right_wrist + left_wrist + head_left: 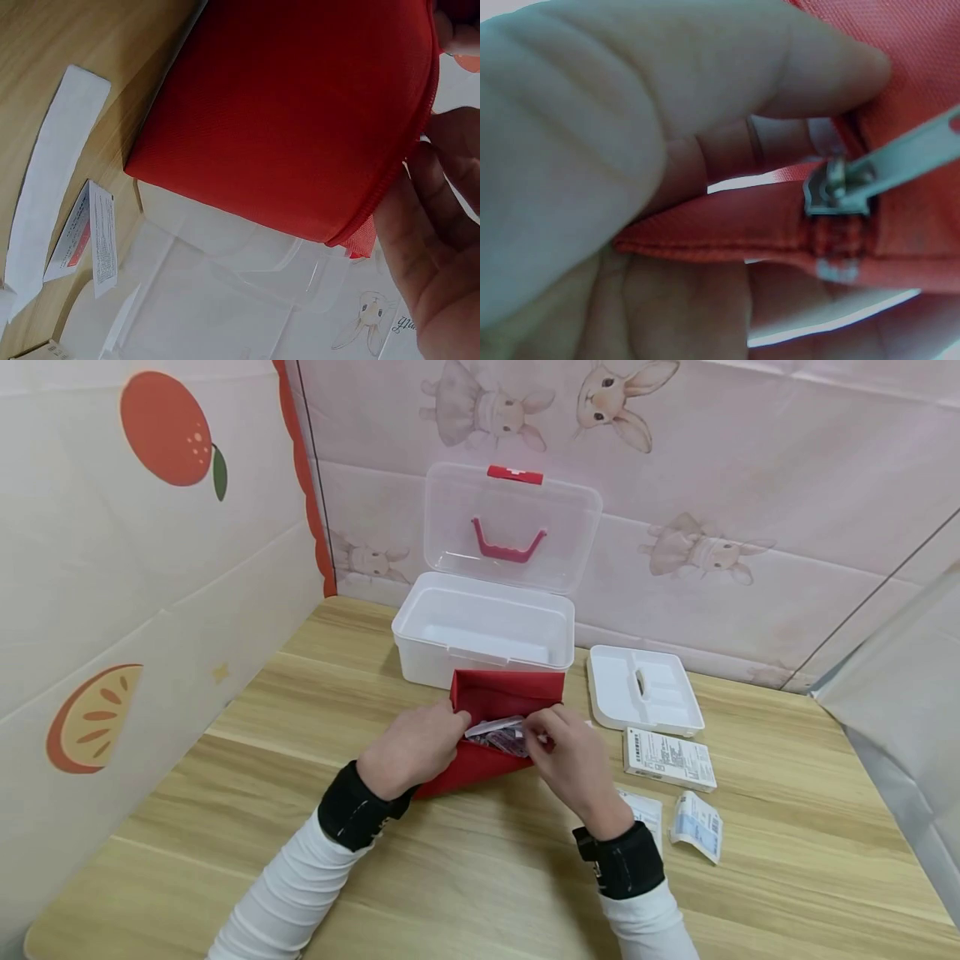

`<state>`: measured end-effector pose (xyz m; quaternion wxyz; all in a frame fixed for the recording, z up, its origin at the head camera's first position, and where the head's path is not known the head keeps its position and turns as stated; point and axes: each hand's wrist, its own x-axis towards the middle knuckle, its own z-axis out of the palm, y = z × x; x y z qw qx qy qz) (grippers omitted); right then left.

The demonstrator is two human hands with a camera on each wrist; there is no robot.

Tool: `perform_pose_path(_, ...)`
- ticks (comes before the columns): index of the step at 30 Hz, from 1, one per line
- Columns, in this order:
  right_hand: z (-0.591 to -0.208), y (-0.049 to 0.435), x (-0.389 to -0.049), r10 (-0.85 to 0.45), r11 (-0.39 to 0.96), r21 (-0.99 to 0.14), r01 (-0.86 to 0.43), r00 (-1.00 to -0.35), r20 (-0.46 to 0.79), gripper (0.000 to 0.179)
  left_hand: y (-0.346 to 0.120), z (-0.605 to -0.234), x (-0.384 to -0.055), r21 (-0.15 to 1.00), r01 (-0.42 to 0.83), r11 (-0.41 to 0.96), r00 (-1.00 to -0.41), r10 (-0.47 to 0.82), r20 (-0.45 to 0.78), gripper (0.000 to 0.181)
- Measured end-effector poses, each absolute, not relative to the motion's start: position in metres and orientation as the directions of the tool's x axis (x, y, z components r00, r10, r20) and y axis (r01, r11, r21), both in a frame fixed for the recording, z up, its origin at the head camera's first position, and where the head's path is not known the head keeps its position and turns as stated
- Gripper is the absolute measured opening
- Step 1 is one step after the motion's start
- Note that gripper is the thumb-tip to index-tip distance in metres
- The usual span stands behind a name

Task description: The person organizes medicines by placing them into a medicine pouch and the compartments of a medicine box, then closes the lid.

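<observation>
A red zip pouch stands unzipped on the table in the head view, its flap raised at the back. My left hand grips the pouch's left edge; the left wrist view shows the metal zip pull close to the thumb. Inside the mouth lies a clear plastic bag with dark contents. At the right of the opening my right hand has its fingers curled, pinching at the bag's right end. From the right wrist view, these fingertips meet right at the zipped rim, and the bag is mostly hidden behind it.
A clear plastic box with its lid up stands behind the pouch. To the right are a white divided tray, a white printed carton and a folded packet. Another white packet lies partly behind the right wrist.
</observation>
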<state>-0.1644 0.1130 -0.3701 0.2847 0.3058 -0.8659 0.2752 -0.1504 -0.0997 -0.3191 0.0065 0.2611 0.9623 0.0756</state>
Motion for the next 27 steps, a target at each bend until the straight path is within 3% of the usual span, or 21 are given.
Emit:
perform_pose_path(19, -0.365, 0.118, -0.165, -0.37, 0.625, -0.363, -0.692, -0.671, 0.642, 0.01, -0.1, -0.32, -0.151, 0.137, 0.511, 0.848, -0.858, 0.512, 0.029, 0.013)
perform_pose_path(27, -0.36, 0.135, -0.169, -0.286, 0.622, -0.389, -0.68, -0.66, 0.695, 0.012, -0.1, -0.32, -0.151, 0.139, 0.506, 0.852, -0.861, 0.508, 0.022, 0.014)
